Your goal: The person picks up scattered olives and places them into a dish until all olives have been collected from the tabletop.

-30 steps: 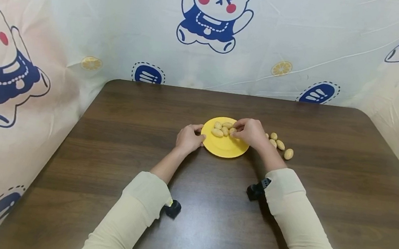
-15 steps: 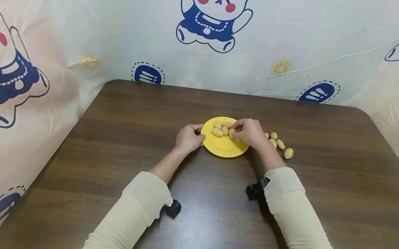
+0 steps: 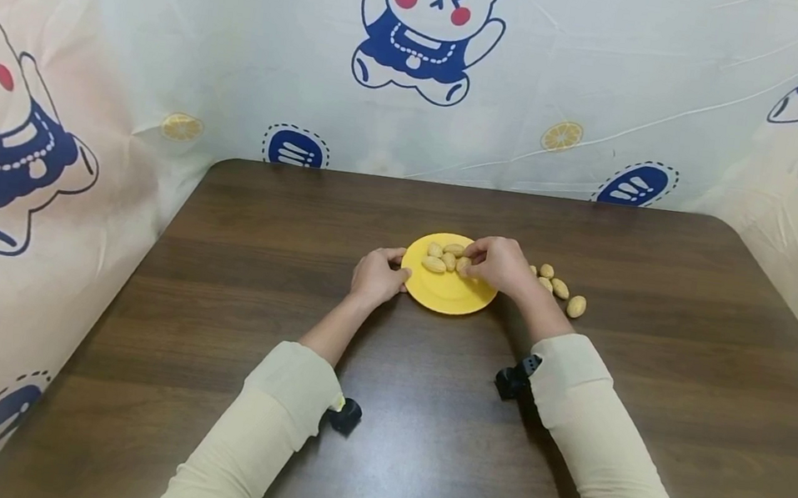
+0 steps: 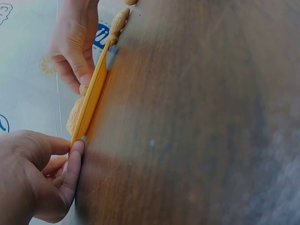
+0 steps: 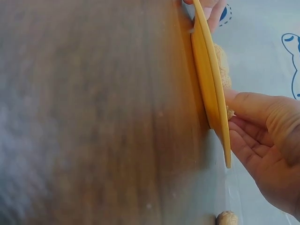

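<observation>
A round yellow plate (image 3: pixel 447 297) lies on the table, with several unshelled peanuts (image 3: pixel 435 265) grouped on its far half. My left hand (image 3: pixel 377 277) grips the plate's left rim, thumb on top and fingers at the underside, as the left wrist view shows (image 4: pixel 42 173). Over the right side of the plate, my right hand (image 3: pixel 501 264) pinches a peanut (image 5: pixel 229 112) between thumb and fingers, close to the plate surface. Part of that peanut is hidden behind the fingers. In the right wrist view, other peanuts (image 5: pixel 222 65) show beyond the thumb.
Several more peanuts (image 3: pixel 561 289) lie loose on the table right of the plate, some partly hidden by the right wrist. The dark wooden table (image 3: pixel 273 283) ends at a printed cloth backdrop (image 3: pixel 245 35). Both sleeves carry small black cameras.
Almost nothing differs. Both hands stay in place at the plate, and the peanuts keep their positions; the head view shifts very slightly.
</observation>
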A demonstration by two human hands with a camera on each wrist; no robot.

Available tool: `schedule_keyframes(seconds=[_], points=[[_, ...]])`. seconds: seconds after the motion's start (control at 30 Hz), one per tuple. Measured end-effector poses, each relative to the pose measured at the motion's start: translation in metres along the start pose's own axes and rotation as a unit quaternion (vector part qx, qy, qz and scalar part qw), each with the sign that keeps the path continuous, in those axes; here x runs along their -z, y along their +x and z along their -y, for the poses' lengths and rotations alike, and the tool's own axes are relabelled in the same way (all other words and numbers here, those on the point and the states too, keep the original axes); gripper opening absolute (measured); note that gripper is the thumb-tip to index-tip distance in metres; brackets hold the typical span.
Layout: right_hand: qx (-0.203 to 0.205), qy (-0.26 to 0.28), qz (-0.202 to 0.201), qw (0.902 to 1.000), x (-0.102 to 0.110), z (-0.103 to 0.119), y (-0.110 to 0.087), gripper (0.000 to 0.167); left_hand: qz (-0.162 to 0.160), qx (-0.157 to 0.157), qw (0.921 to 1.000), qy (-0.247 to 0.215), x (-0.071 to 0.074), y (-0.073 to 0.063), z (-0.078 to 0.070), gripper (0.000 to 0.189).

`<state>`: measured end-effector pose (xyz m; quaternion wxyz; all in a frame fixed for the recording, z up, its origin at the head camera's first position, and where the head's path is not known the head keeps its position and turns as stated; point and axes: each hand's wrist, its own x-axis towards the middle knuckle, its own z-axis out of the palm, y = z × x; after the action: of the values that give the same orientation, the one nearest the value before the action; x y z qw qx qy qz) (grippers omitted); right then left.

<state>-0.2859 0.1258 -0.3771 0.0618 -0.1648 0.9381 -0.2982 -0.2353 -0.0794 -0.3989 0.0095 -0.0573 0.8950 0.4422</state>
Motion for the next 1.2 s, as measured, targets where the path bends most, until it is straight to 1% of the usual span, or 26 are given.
schedule_keyframes(seconds=[0.17,0.47,0.63,0.77,0.9,1.07,1.2], points=[[0.004,-0.005,-0.003,1.0,0.002,0.001,0.001,0.025,0.002,0.001,1.0,-0.002,0.0,0.001,0.001,0.042],[-0.01,-0.01,-0.014,0.9998,0.012,0.002,0.002,0.029,-0.003,0.001,1.0,-0.001,-0.001,0.002,0.001,0.042],[-0.011,-0.009,-0.024,0.9996,0.017,-0.001,0.0,0.026,-0.003,0.006,1.0,0.0,-0.001,0.001,0.0,0.042],[-0.021,0.0,-0.036,0.9992,0.024,-0.007,-0.003,0.025,-0.001,0.009,0.9999,-0.005,-0.002,0.001,0.001,0.043],[-0.039,0.01,-0.044,0.9982,0.032,-0.015,-0.006,0.027,-0.002,0.006,1.0,-0.004,-0.002,0.001,0.001,0.043],[-0.062,0.017,-0.054,0.9965,0.042,-0.029,-0.011,0.028,-0.003,0.004,1.0,0.001,-0.002,0.002,0.001,0.042],[-0.07,0.024,-0.062,0.9953,0.048,-0.039,-0.017,0.03,0.0,0.007,1.0,0.0,-0.002,0.002,0.001,0.042]])
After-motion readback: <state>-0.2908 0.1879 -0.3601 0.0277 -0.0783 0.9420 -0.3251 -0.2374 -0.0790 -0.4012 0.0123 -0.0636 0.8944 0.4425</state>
